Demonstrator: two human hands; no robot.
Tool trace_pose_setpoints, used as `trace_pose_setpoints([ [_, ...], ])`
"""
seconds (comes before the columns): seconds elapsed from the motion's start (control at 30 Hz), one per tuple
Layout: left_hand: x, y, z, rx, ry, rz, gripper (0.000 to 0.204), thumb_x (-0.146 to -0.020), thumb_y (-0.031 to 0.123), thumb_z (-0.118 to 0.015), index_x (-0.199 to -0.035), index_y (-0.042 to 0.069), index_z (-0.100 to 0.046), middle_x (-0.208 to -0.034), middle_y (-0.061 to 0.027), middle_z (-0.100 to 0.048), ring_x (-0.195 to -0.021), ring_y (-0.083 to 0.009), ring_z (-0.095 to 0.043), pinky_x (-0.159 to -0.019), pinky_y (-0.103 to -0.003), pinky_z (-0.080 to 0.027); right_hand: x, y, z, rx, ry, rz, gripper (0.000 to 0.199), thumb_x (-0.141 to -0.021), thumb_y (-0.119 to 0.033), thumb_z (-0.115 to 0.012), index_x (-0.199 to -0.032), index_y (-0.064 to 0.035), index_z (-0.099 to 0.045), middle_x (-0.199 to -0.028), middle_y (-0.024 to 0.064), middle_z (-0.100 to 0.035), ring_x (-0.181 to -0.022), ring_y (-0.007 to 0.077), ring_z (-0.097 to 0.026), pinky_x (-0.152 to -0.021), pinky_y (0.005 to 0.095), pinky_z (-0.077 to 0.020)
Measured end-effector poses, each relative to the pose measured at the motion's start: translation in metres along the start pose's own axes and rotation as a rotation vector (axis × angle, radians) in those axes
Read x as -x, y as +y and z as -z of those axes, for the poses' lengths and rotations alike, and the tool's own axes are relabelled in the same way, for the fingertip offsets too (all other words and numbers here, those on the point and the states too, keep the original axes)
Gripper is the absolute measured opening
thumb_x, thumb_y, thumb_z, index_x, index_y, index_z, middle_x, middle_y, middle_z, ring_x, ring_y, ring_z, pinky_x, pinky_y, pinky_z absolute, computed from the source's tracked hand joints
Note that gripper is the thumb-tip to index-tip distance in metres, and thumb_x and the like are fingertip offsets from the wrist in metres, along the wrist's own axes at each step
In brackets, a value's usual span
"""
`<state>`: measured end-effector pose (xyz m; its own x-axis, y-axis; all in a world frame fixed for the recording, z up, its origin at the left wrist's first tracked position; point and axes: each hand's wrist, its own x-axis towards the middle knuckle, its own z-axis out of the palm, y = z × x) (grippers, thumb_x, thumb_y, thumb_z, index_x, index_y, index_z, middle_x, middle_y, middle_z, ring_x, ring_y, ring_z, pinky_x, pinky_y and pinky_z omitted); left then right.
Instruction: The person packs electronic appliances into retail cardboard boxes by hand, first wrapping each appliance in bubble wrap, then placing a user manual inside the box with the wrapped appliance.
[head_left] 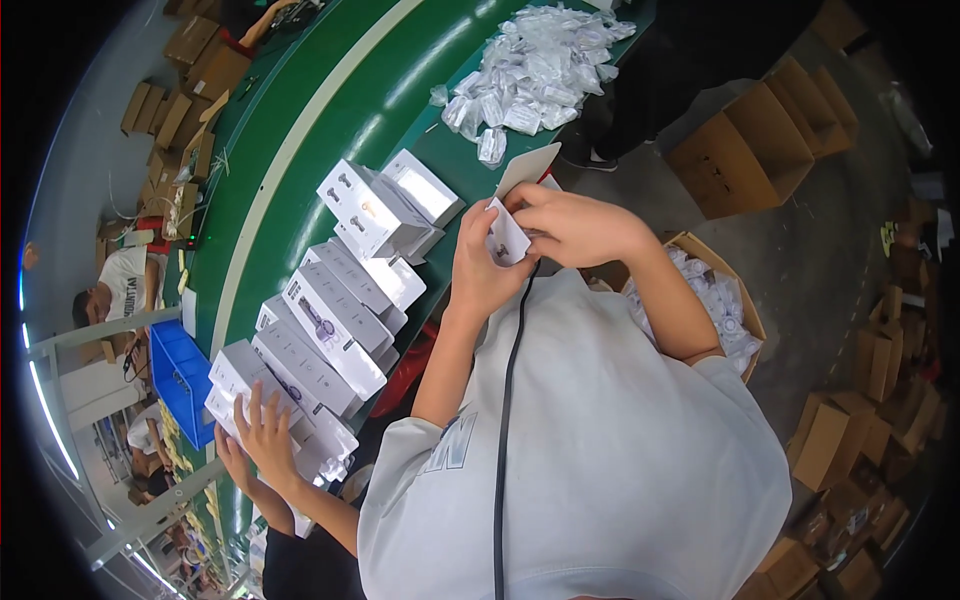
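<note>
White card was the item in hand: a small folded white cardboard piece [506, 238] sat between my two hands, held up in front of my chest over the near edge of the green conveyor table [330, 90]. My left hand [484, 262] cupped it from below and from the left, fingers [470, 225] curled shut around its lower part. My right hand [572, 226] came in from the right, fingers bent and pinched onto its upper edge. A flat beige cardboard flap [528, 166] stood up just behind the two hands; I could not tell whether it was joined to the white piece.

On the table, to my left, lay a row of white rectangular retail boxes [335, 310], stacked and overlapping, running from the middle of the table toward its near end. Another person's hand [268, 432] rested spread on the nearest of these boxes. Farther up the table lay a heap of small clear plastic bags [535, 68]. To my right, on the floor, an open brown cardboard carton [745, 310] held more such bags. A blue plastic crate [180, 375] stood beyond the table's far edge.
</note>
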<state>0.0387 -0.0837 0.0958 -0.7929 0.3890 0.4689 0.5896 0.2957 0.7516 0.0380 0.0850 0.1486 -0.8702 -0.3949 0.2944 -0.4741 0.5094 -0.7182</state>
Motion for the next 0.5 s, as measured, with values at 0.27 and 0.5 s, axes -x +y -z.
trace_pose_setpoints([
  [0.27, -0.009, 0.002, -0.008, 0.043, 0.049, -0.082, 0.078, -0.055, 0.007, -0.081, -0.12, 0.011, -0.038, -0.122, -0.0218, -0.045, -0.107, -0.0367, -0.052, -0.085, -0.04, -0.046, -0.003, -0.021, 0.012, 0.082, -0.133, -0.281, 0.019, -0.074, -0.002, -0.056, -0.093, -0.0007, -0.057, -0.098, 0.0155, -0.056, -0.09, 0.0332, -0.055, -0.077, 0.0388, -0.0449],
  [0.5, -0.019, 0.007, 0.006, 0.103, 0.062, -0.004, 0.057, -0.055, 0.01, -0.082, -0.105, 0.006, -0.054, -0.118, -0.018, -0.047, -0.1, -0.0289, -0.055, -0.081, -0.036, -0.047, 0.012, -0.036, 0.02, 0.385, 0.295, 0.055, 0.03, -0.076, -0.009, -0.06, -0.105, -0.003, -0.056, -0.117, 0.0152, -0.052, -0.106, 0.0338, -0.05, -0.086, 0.0374, -0.0429],
])
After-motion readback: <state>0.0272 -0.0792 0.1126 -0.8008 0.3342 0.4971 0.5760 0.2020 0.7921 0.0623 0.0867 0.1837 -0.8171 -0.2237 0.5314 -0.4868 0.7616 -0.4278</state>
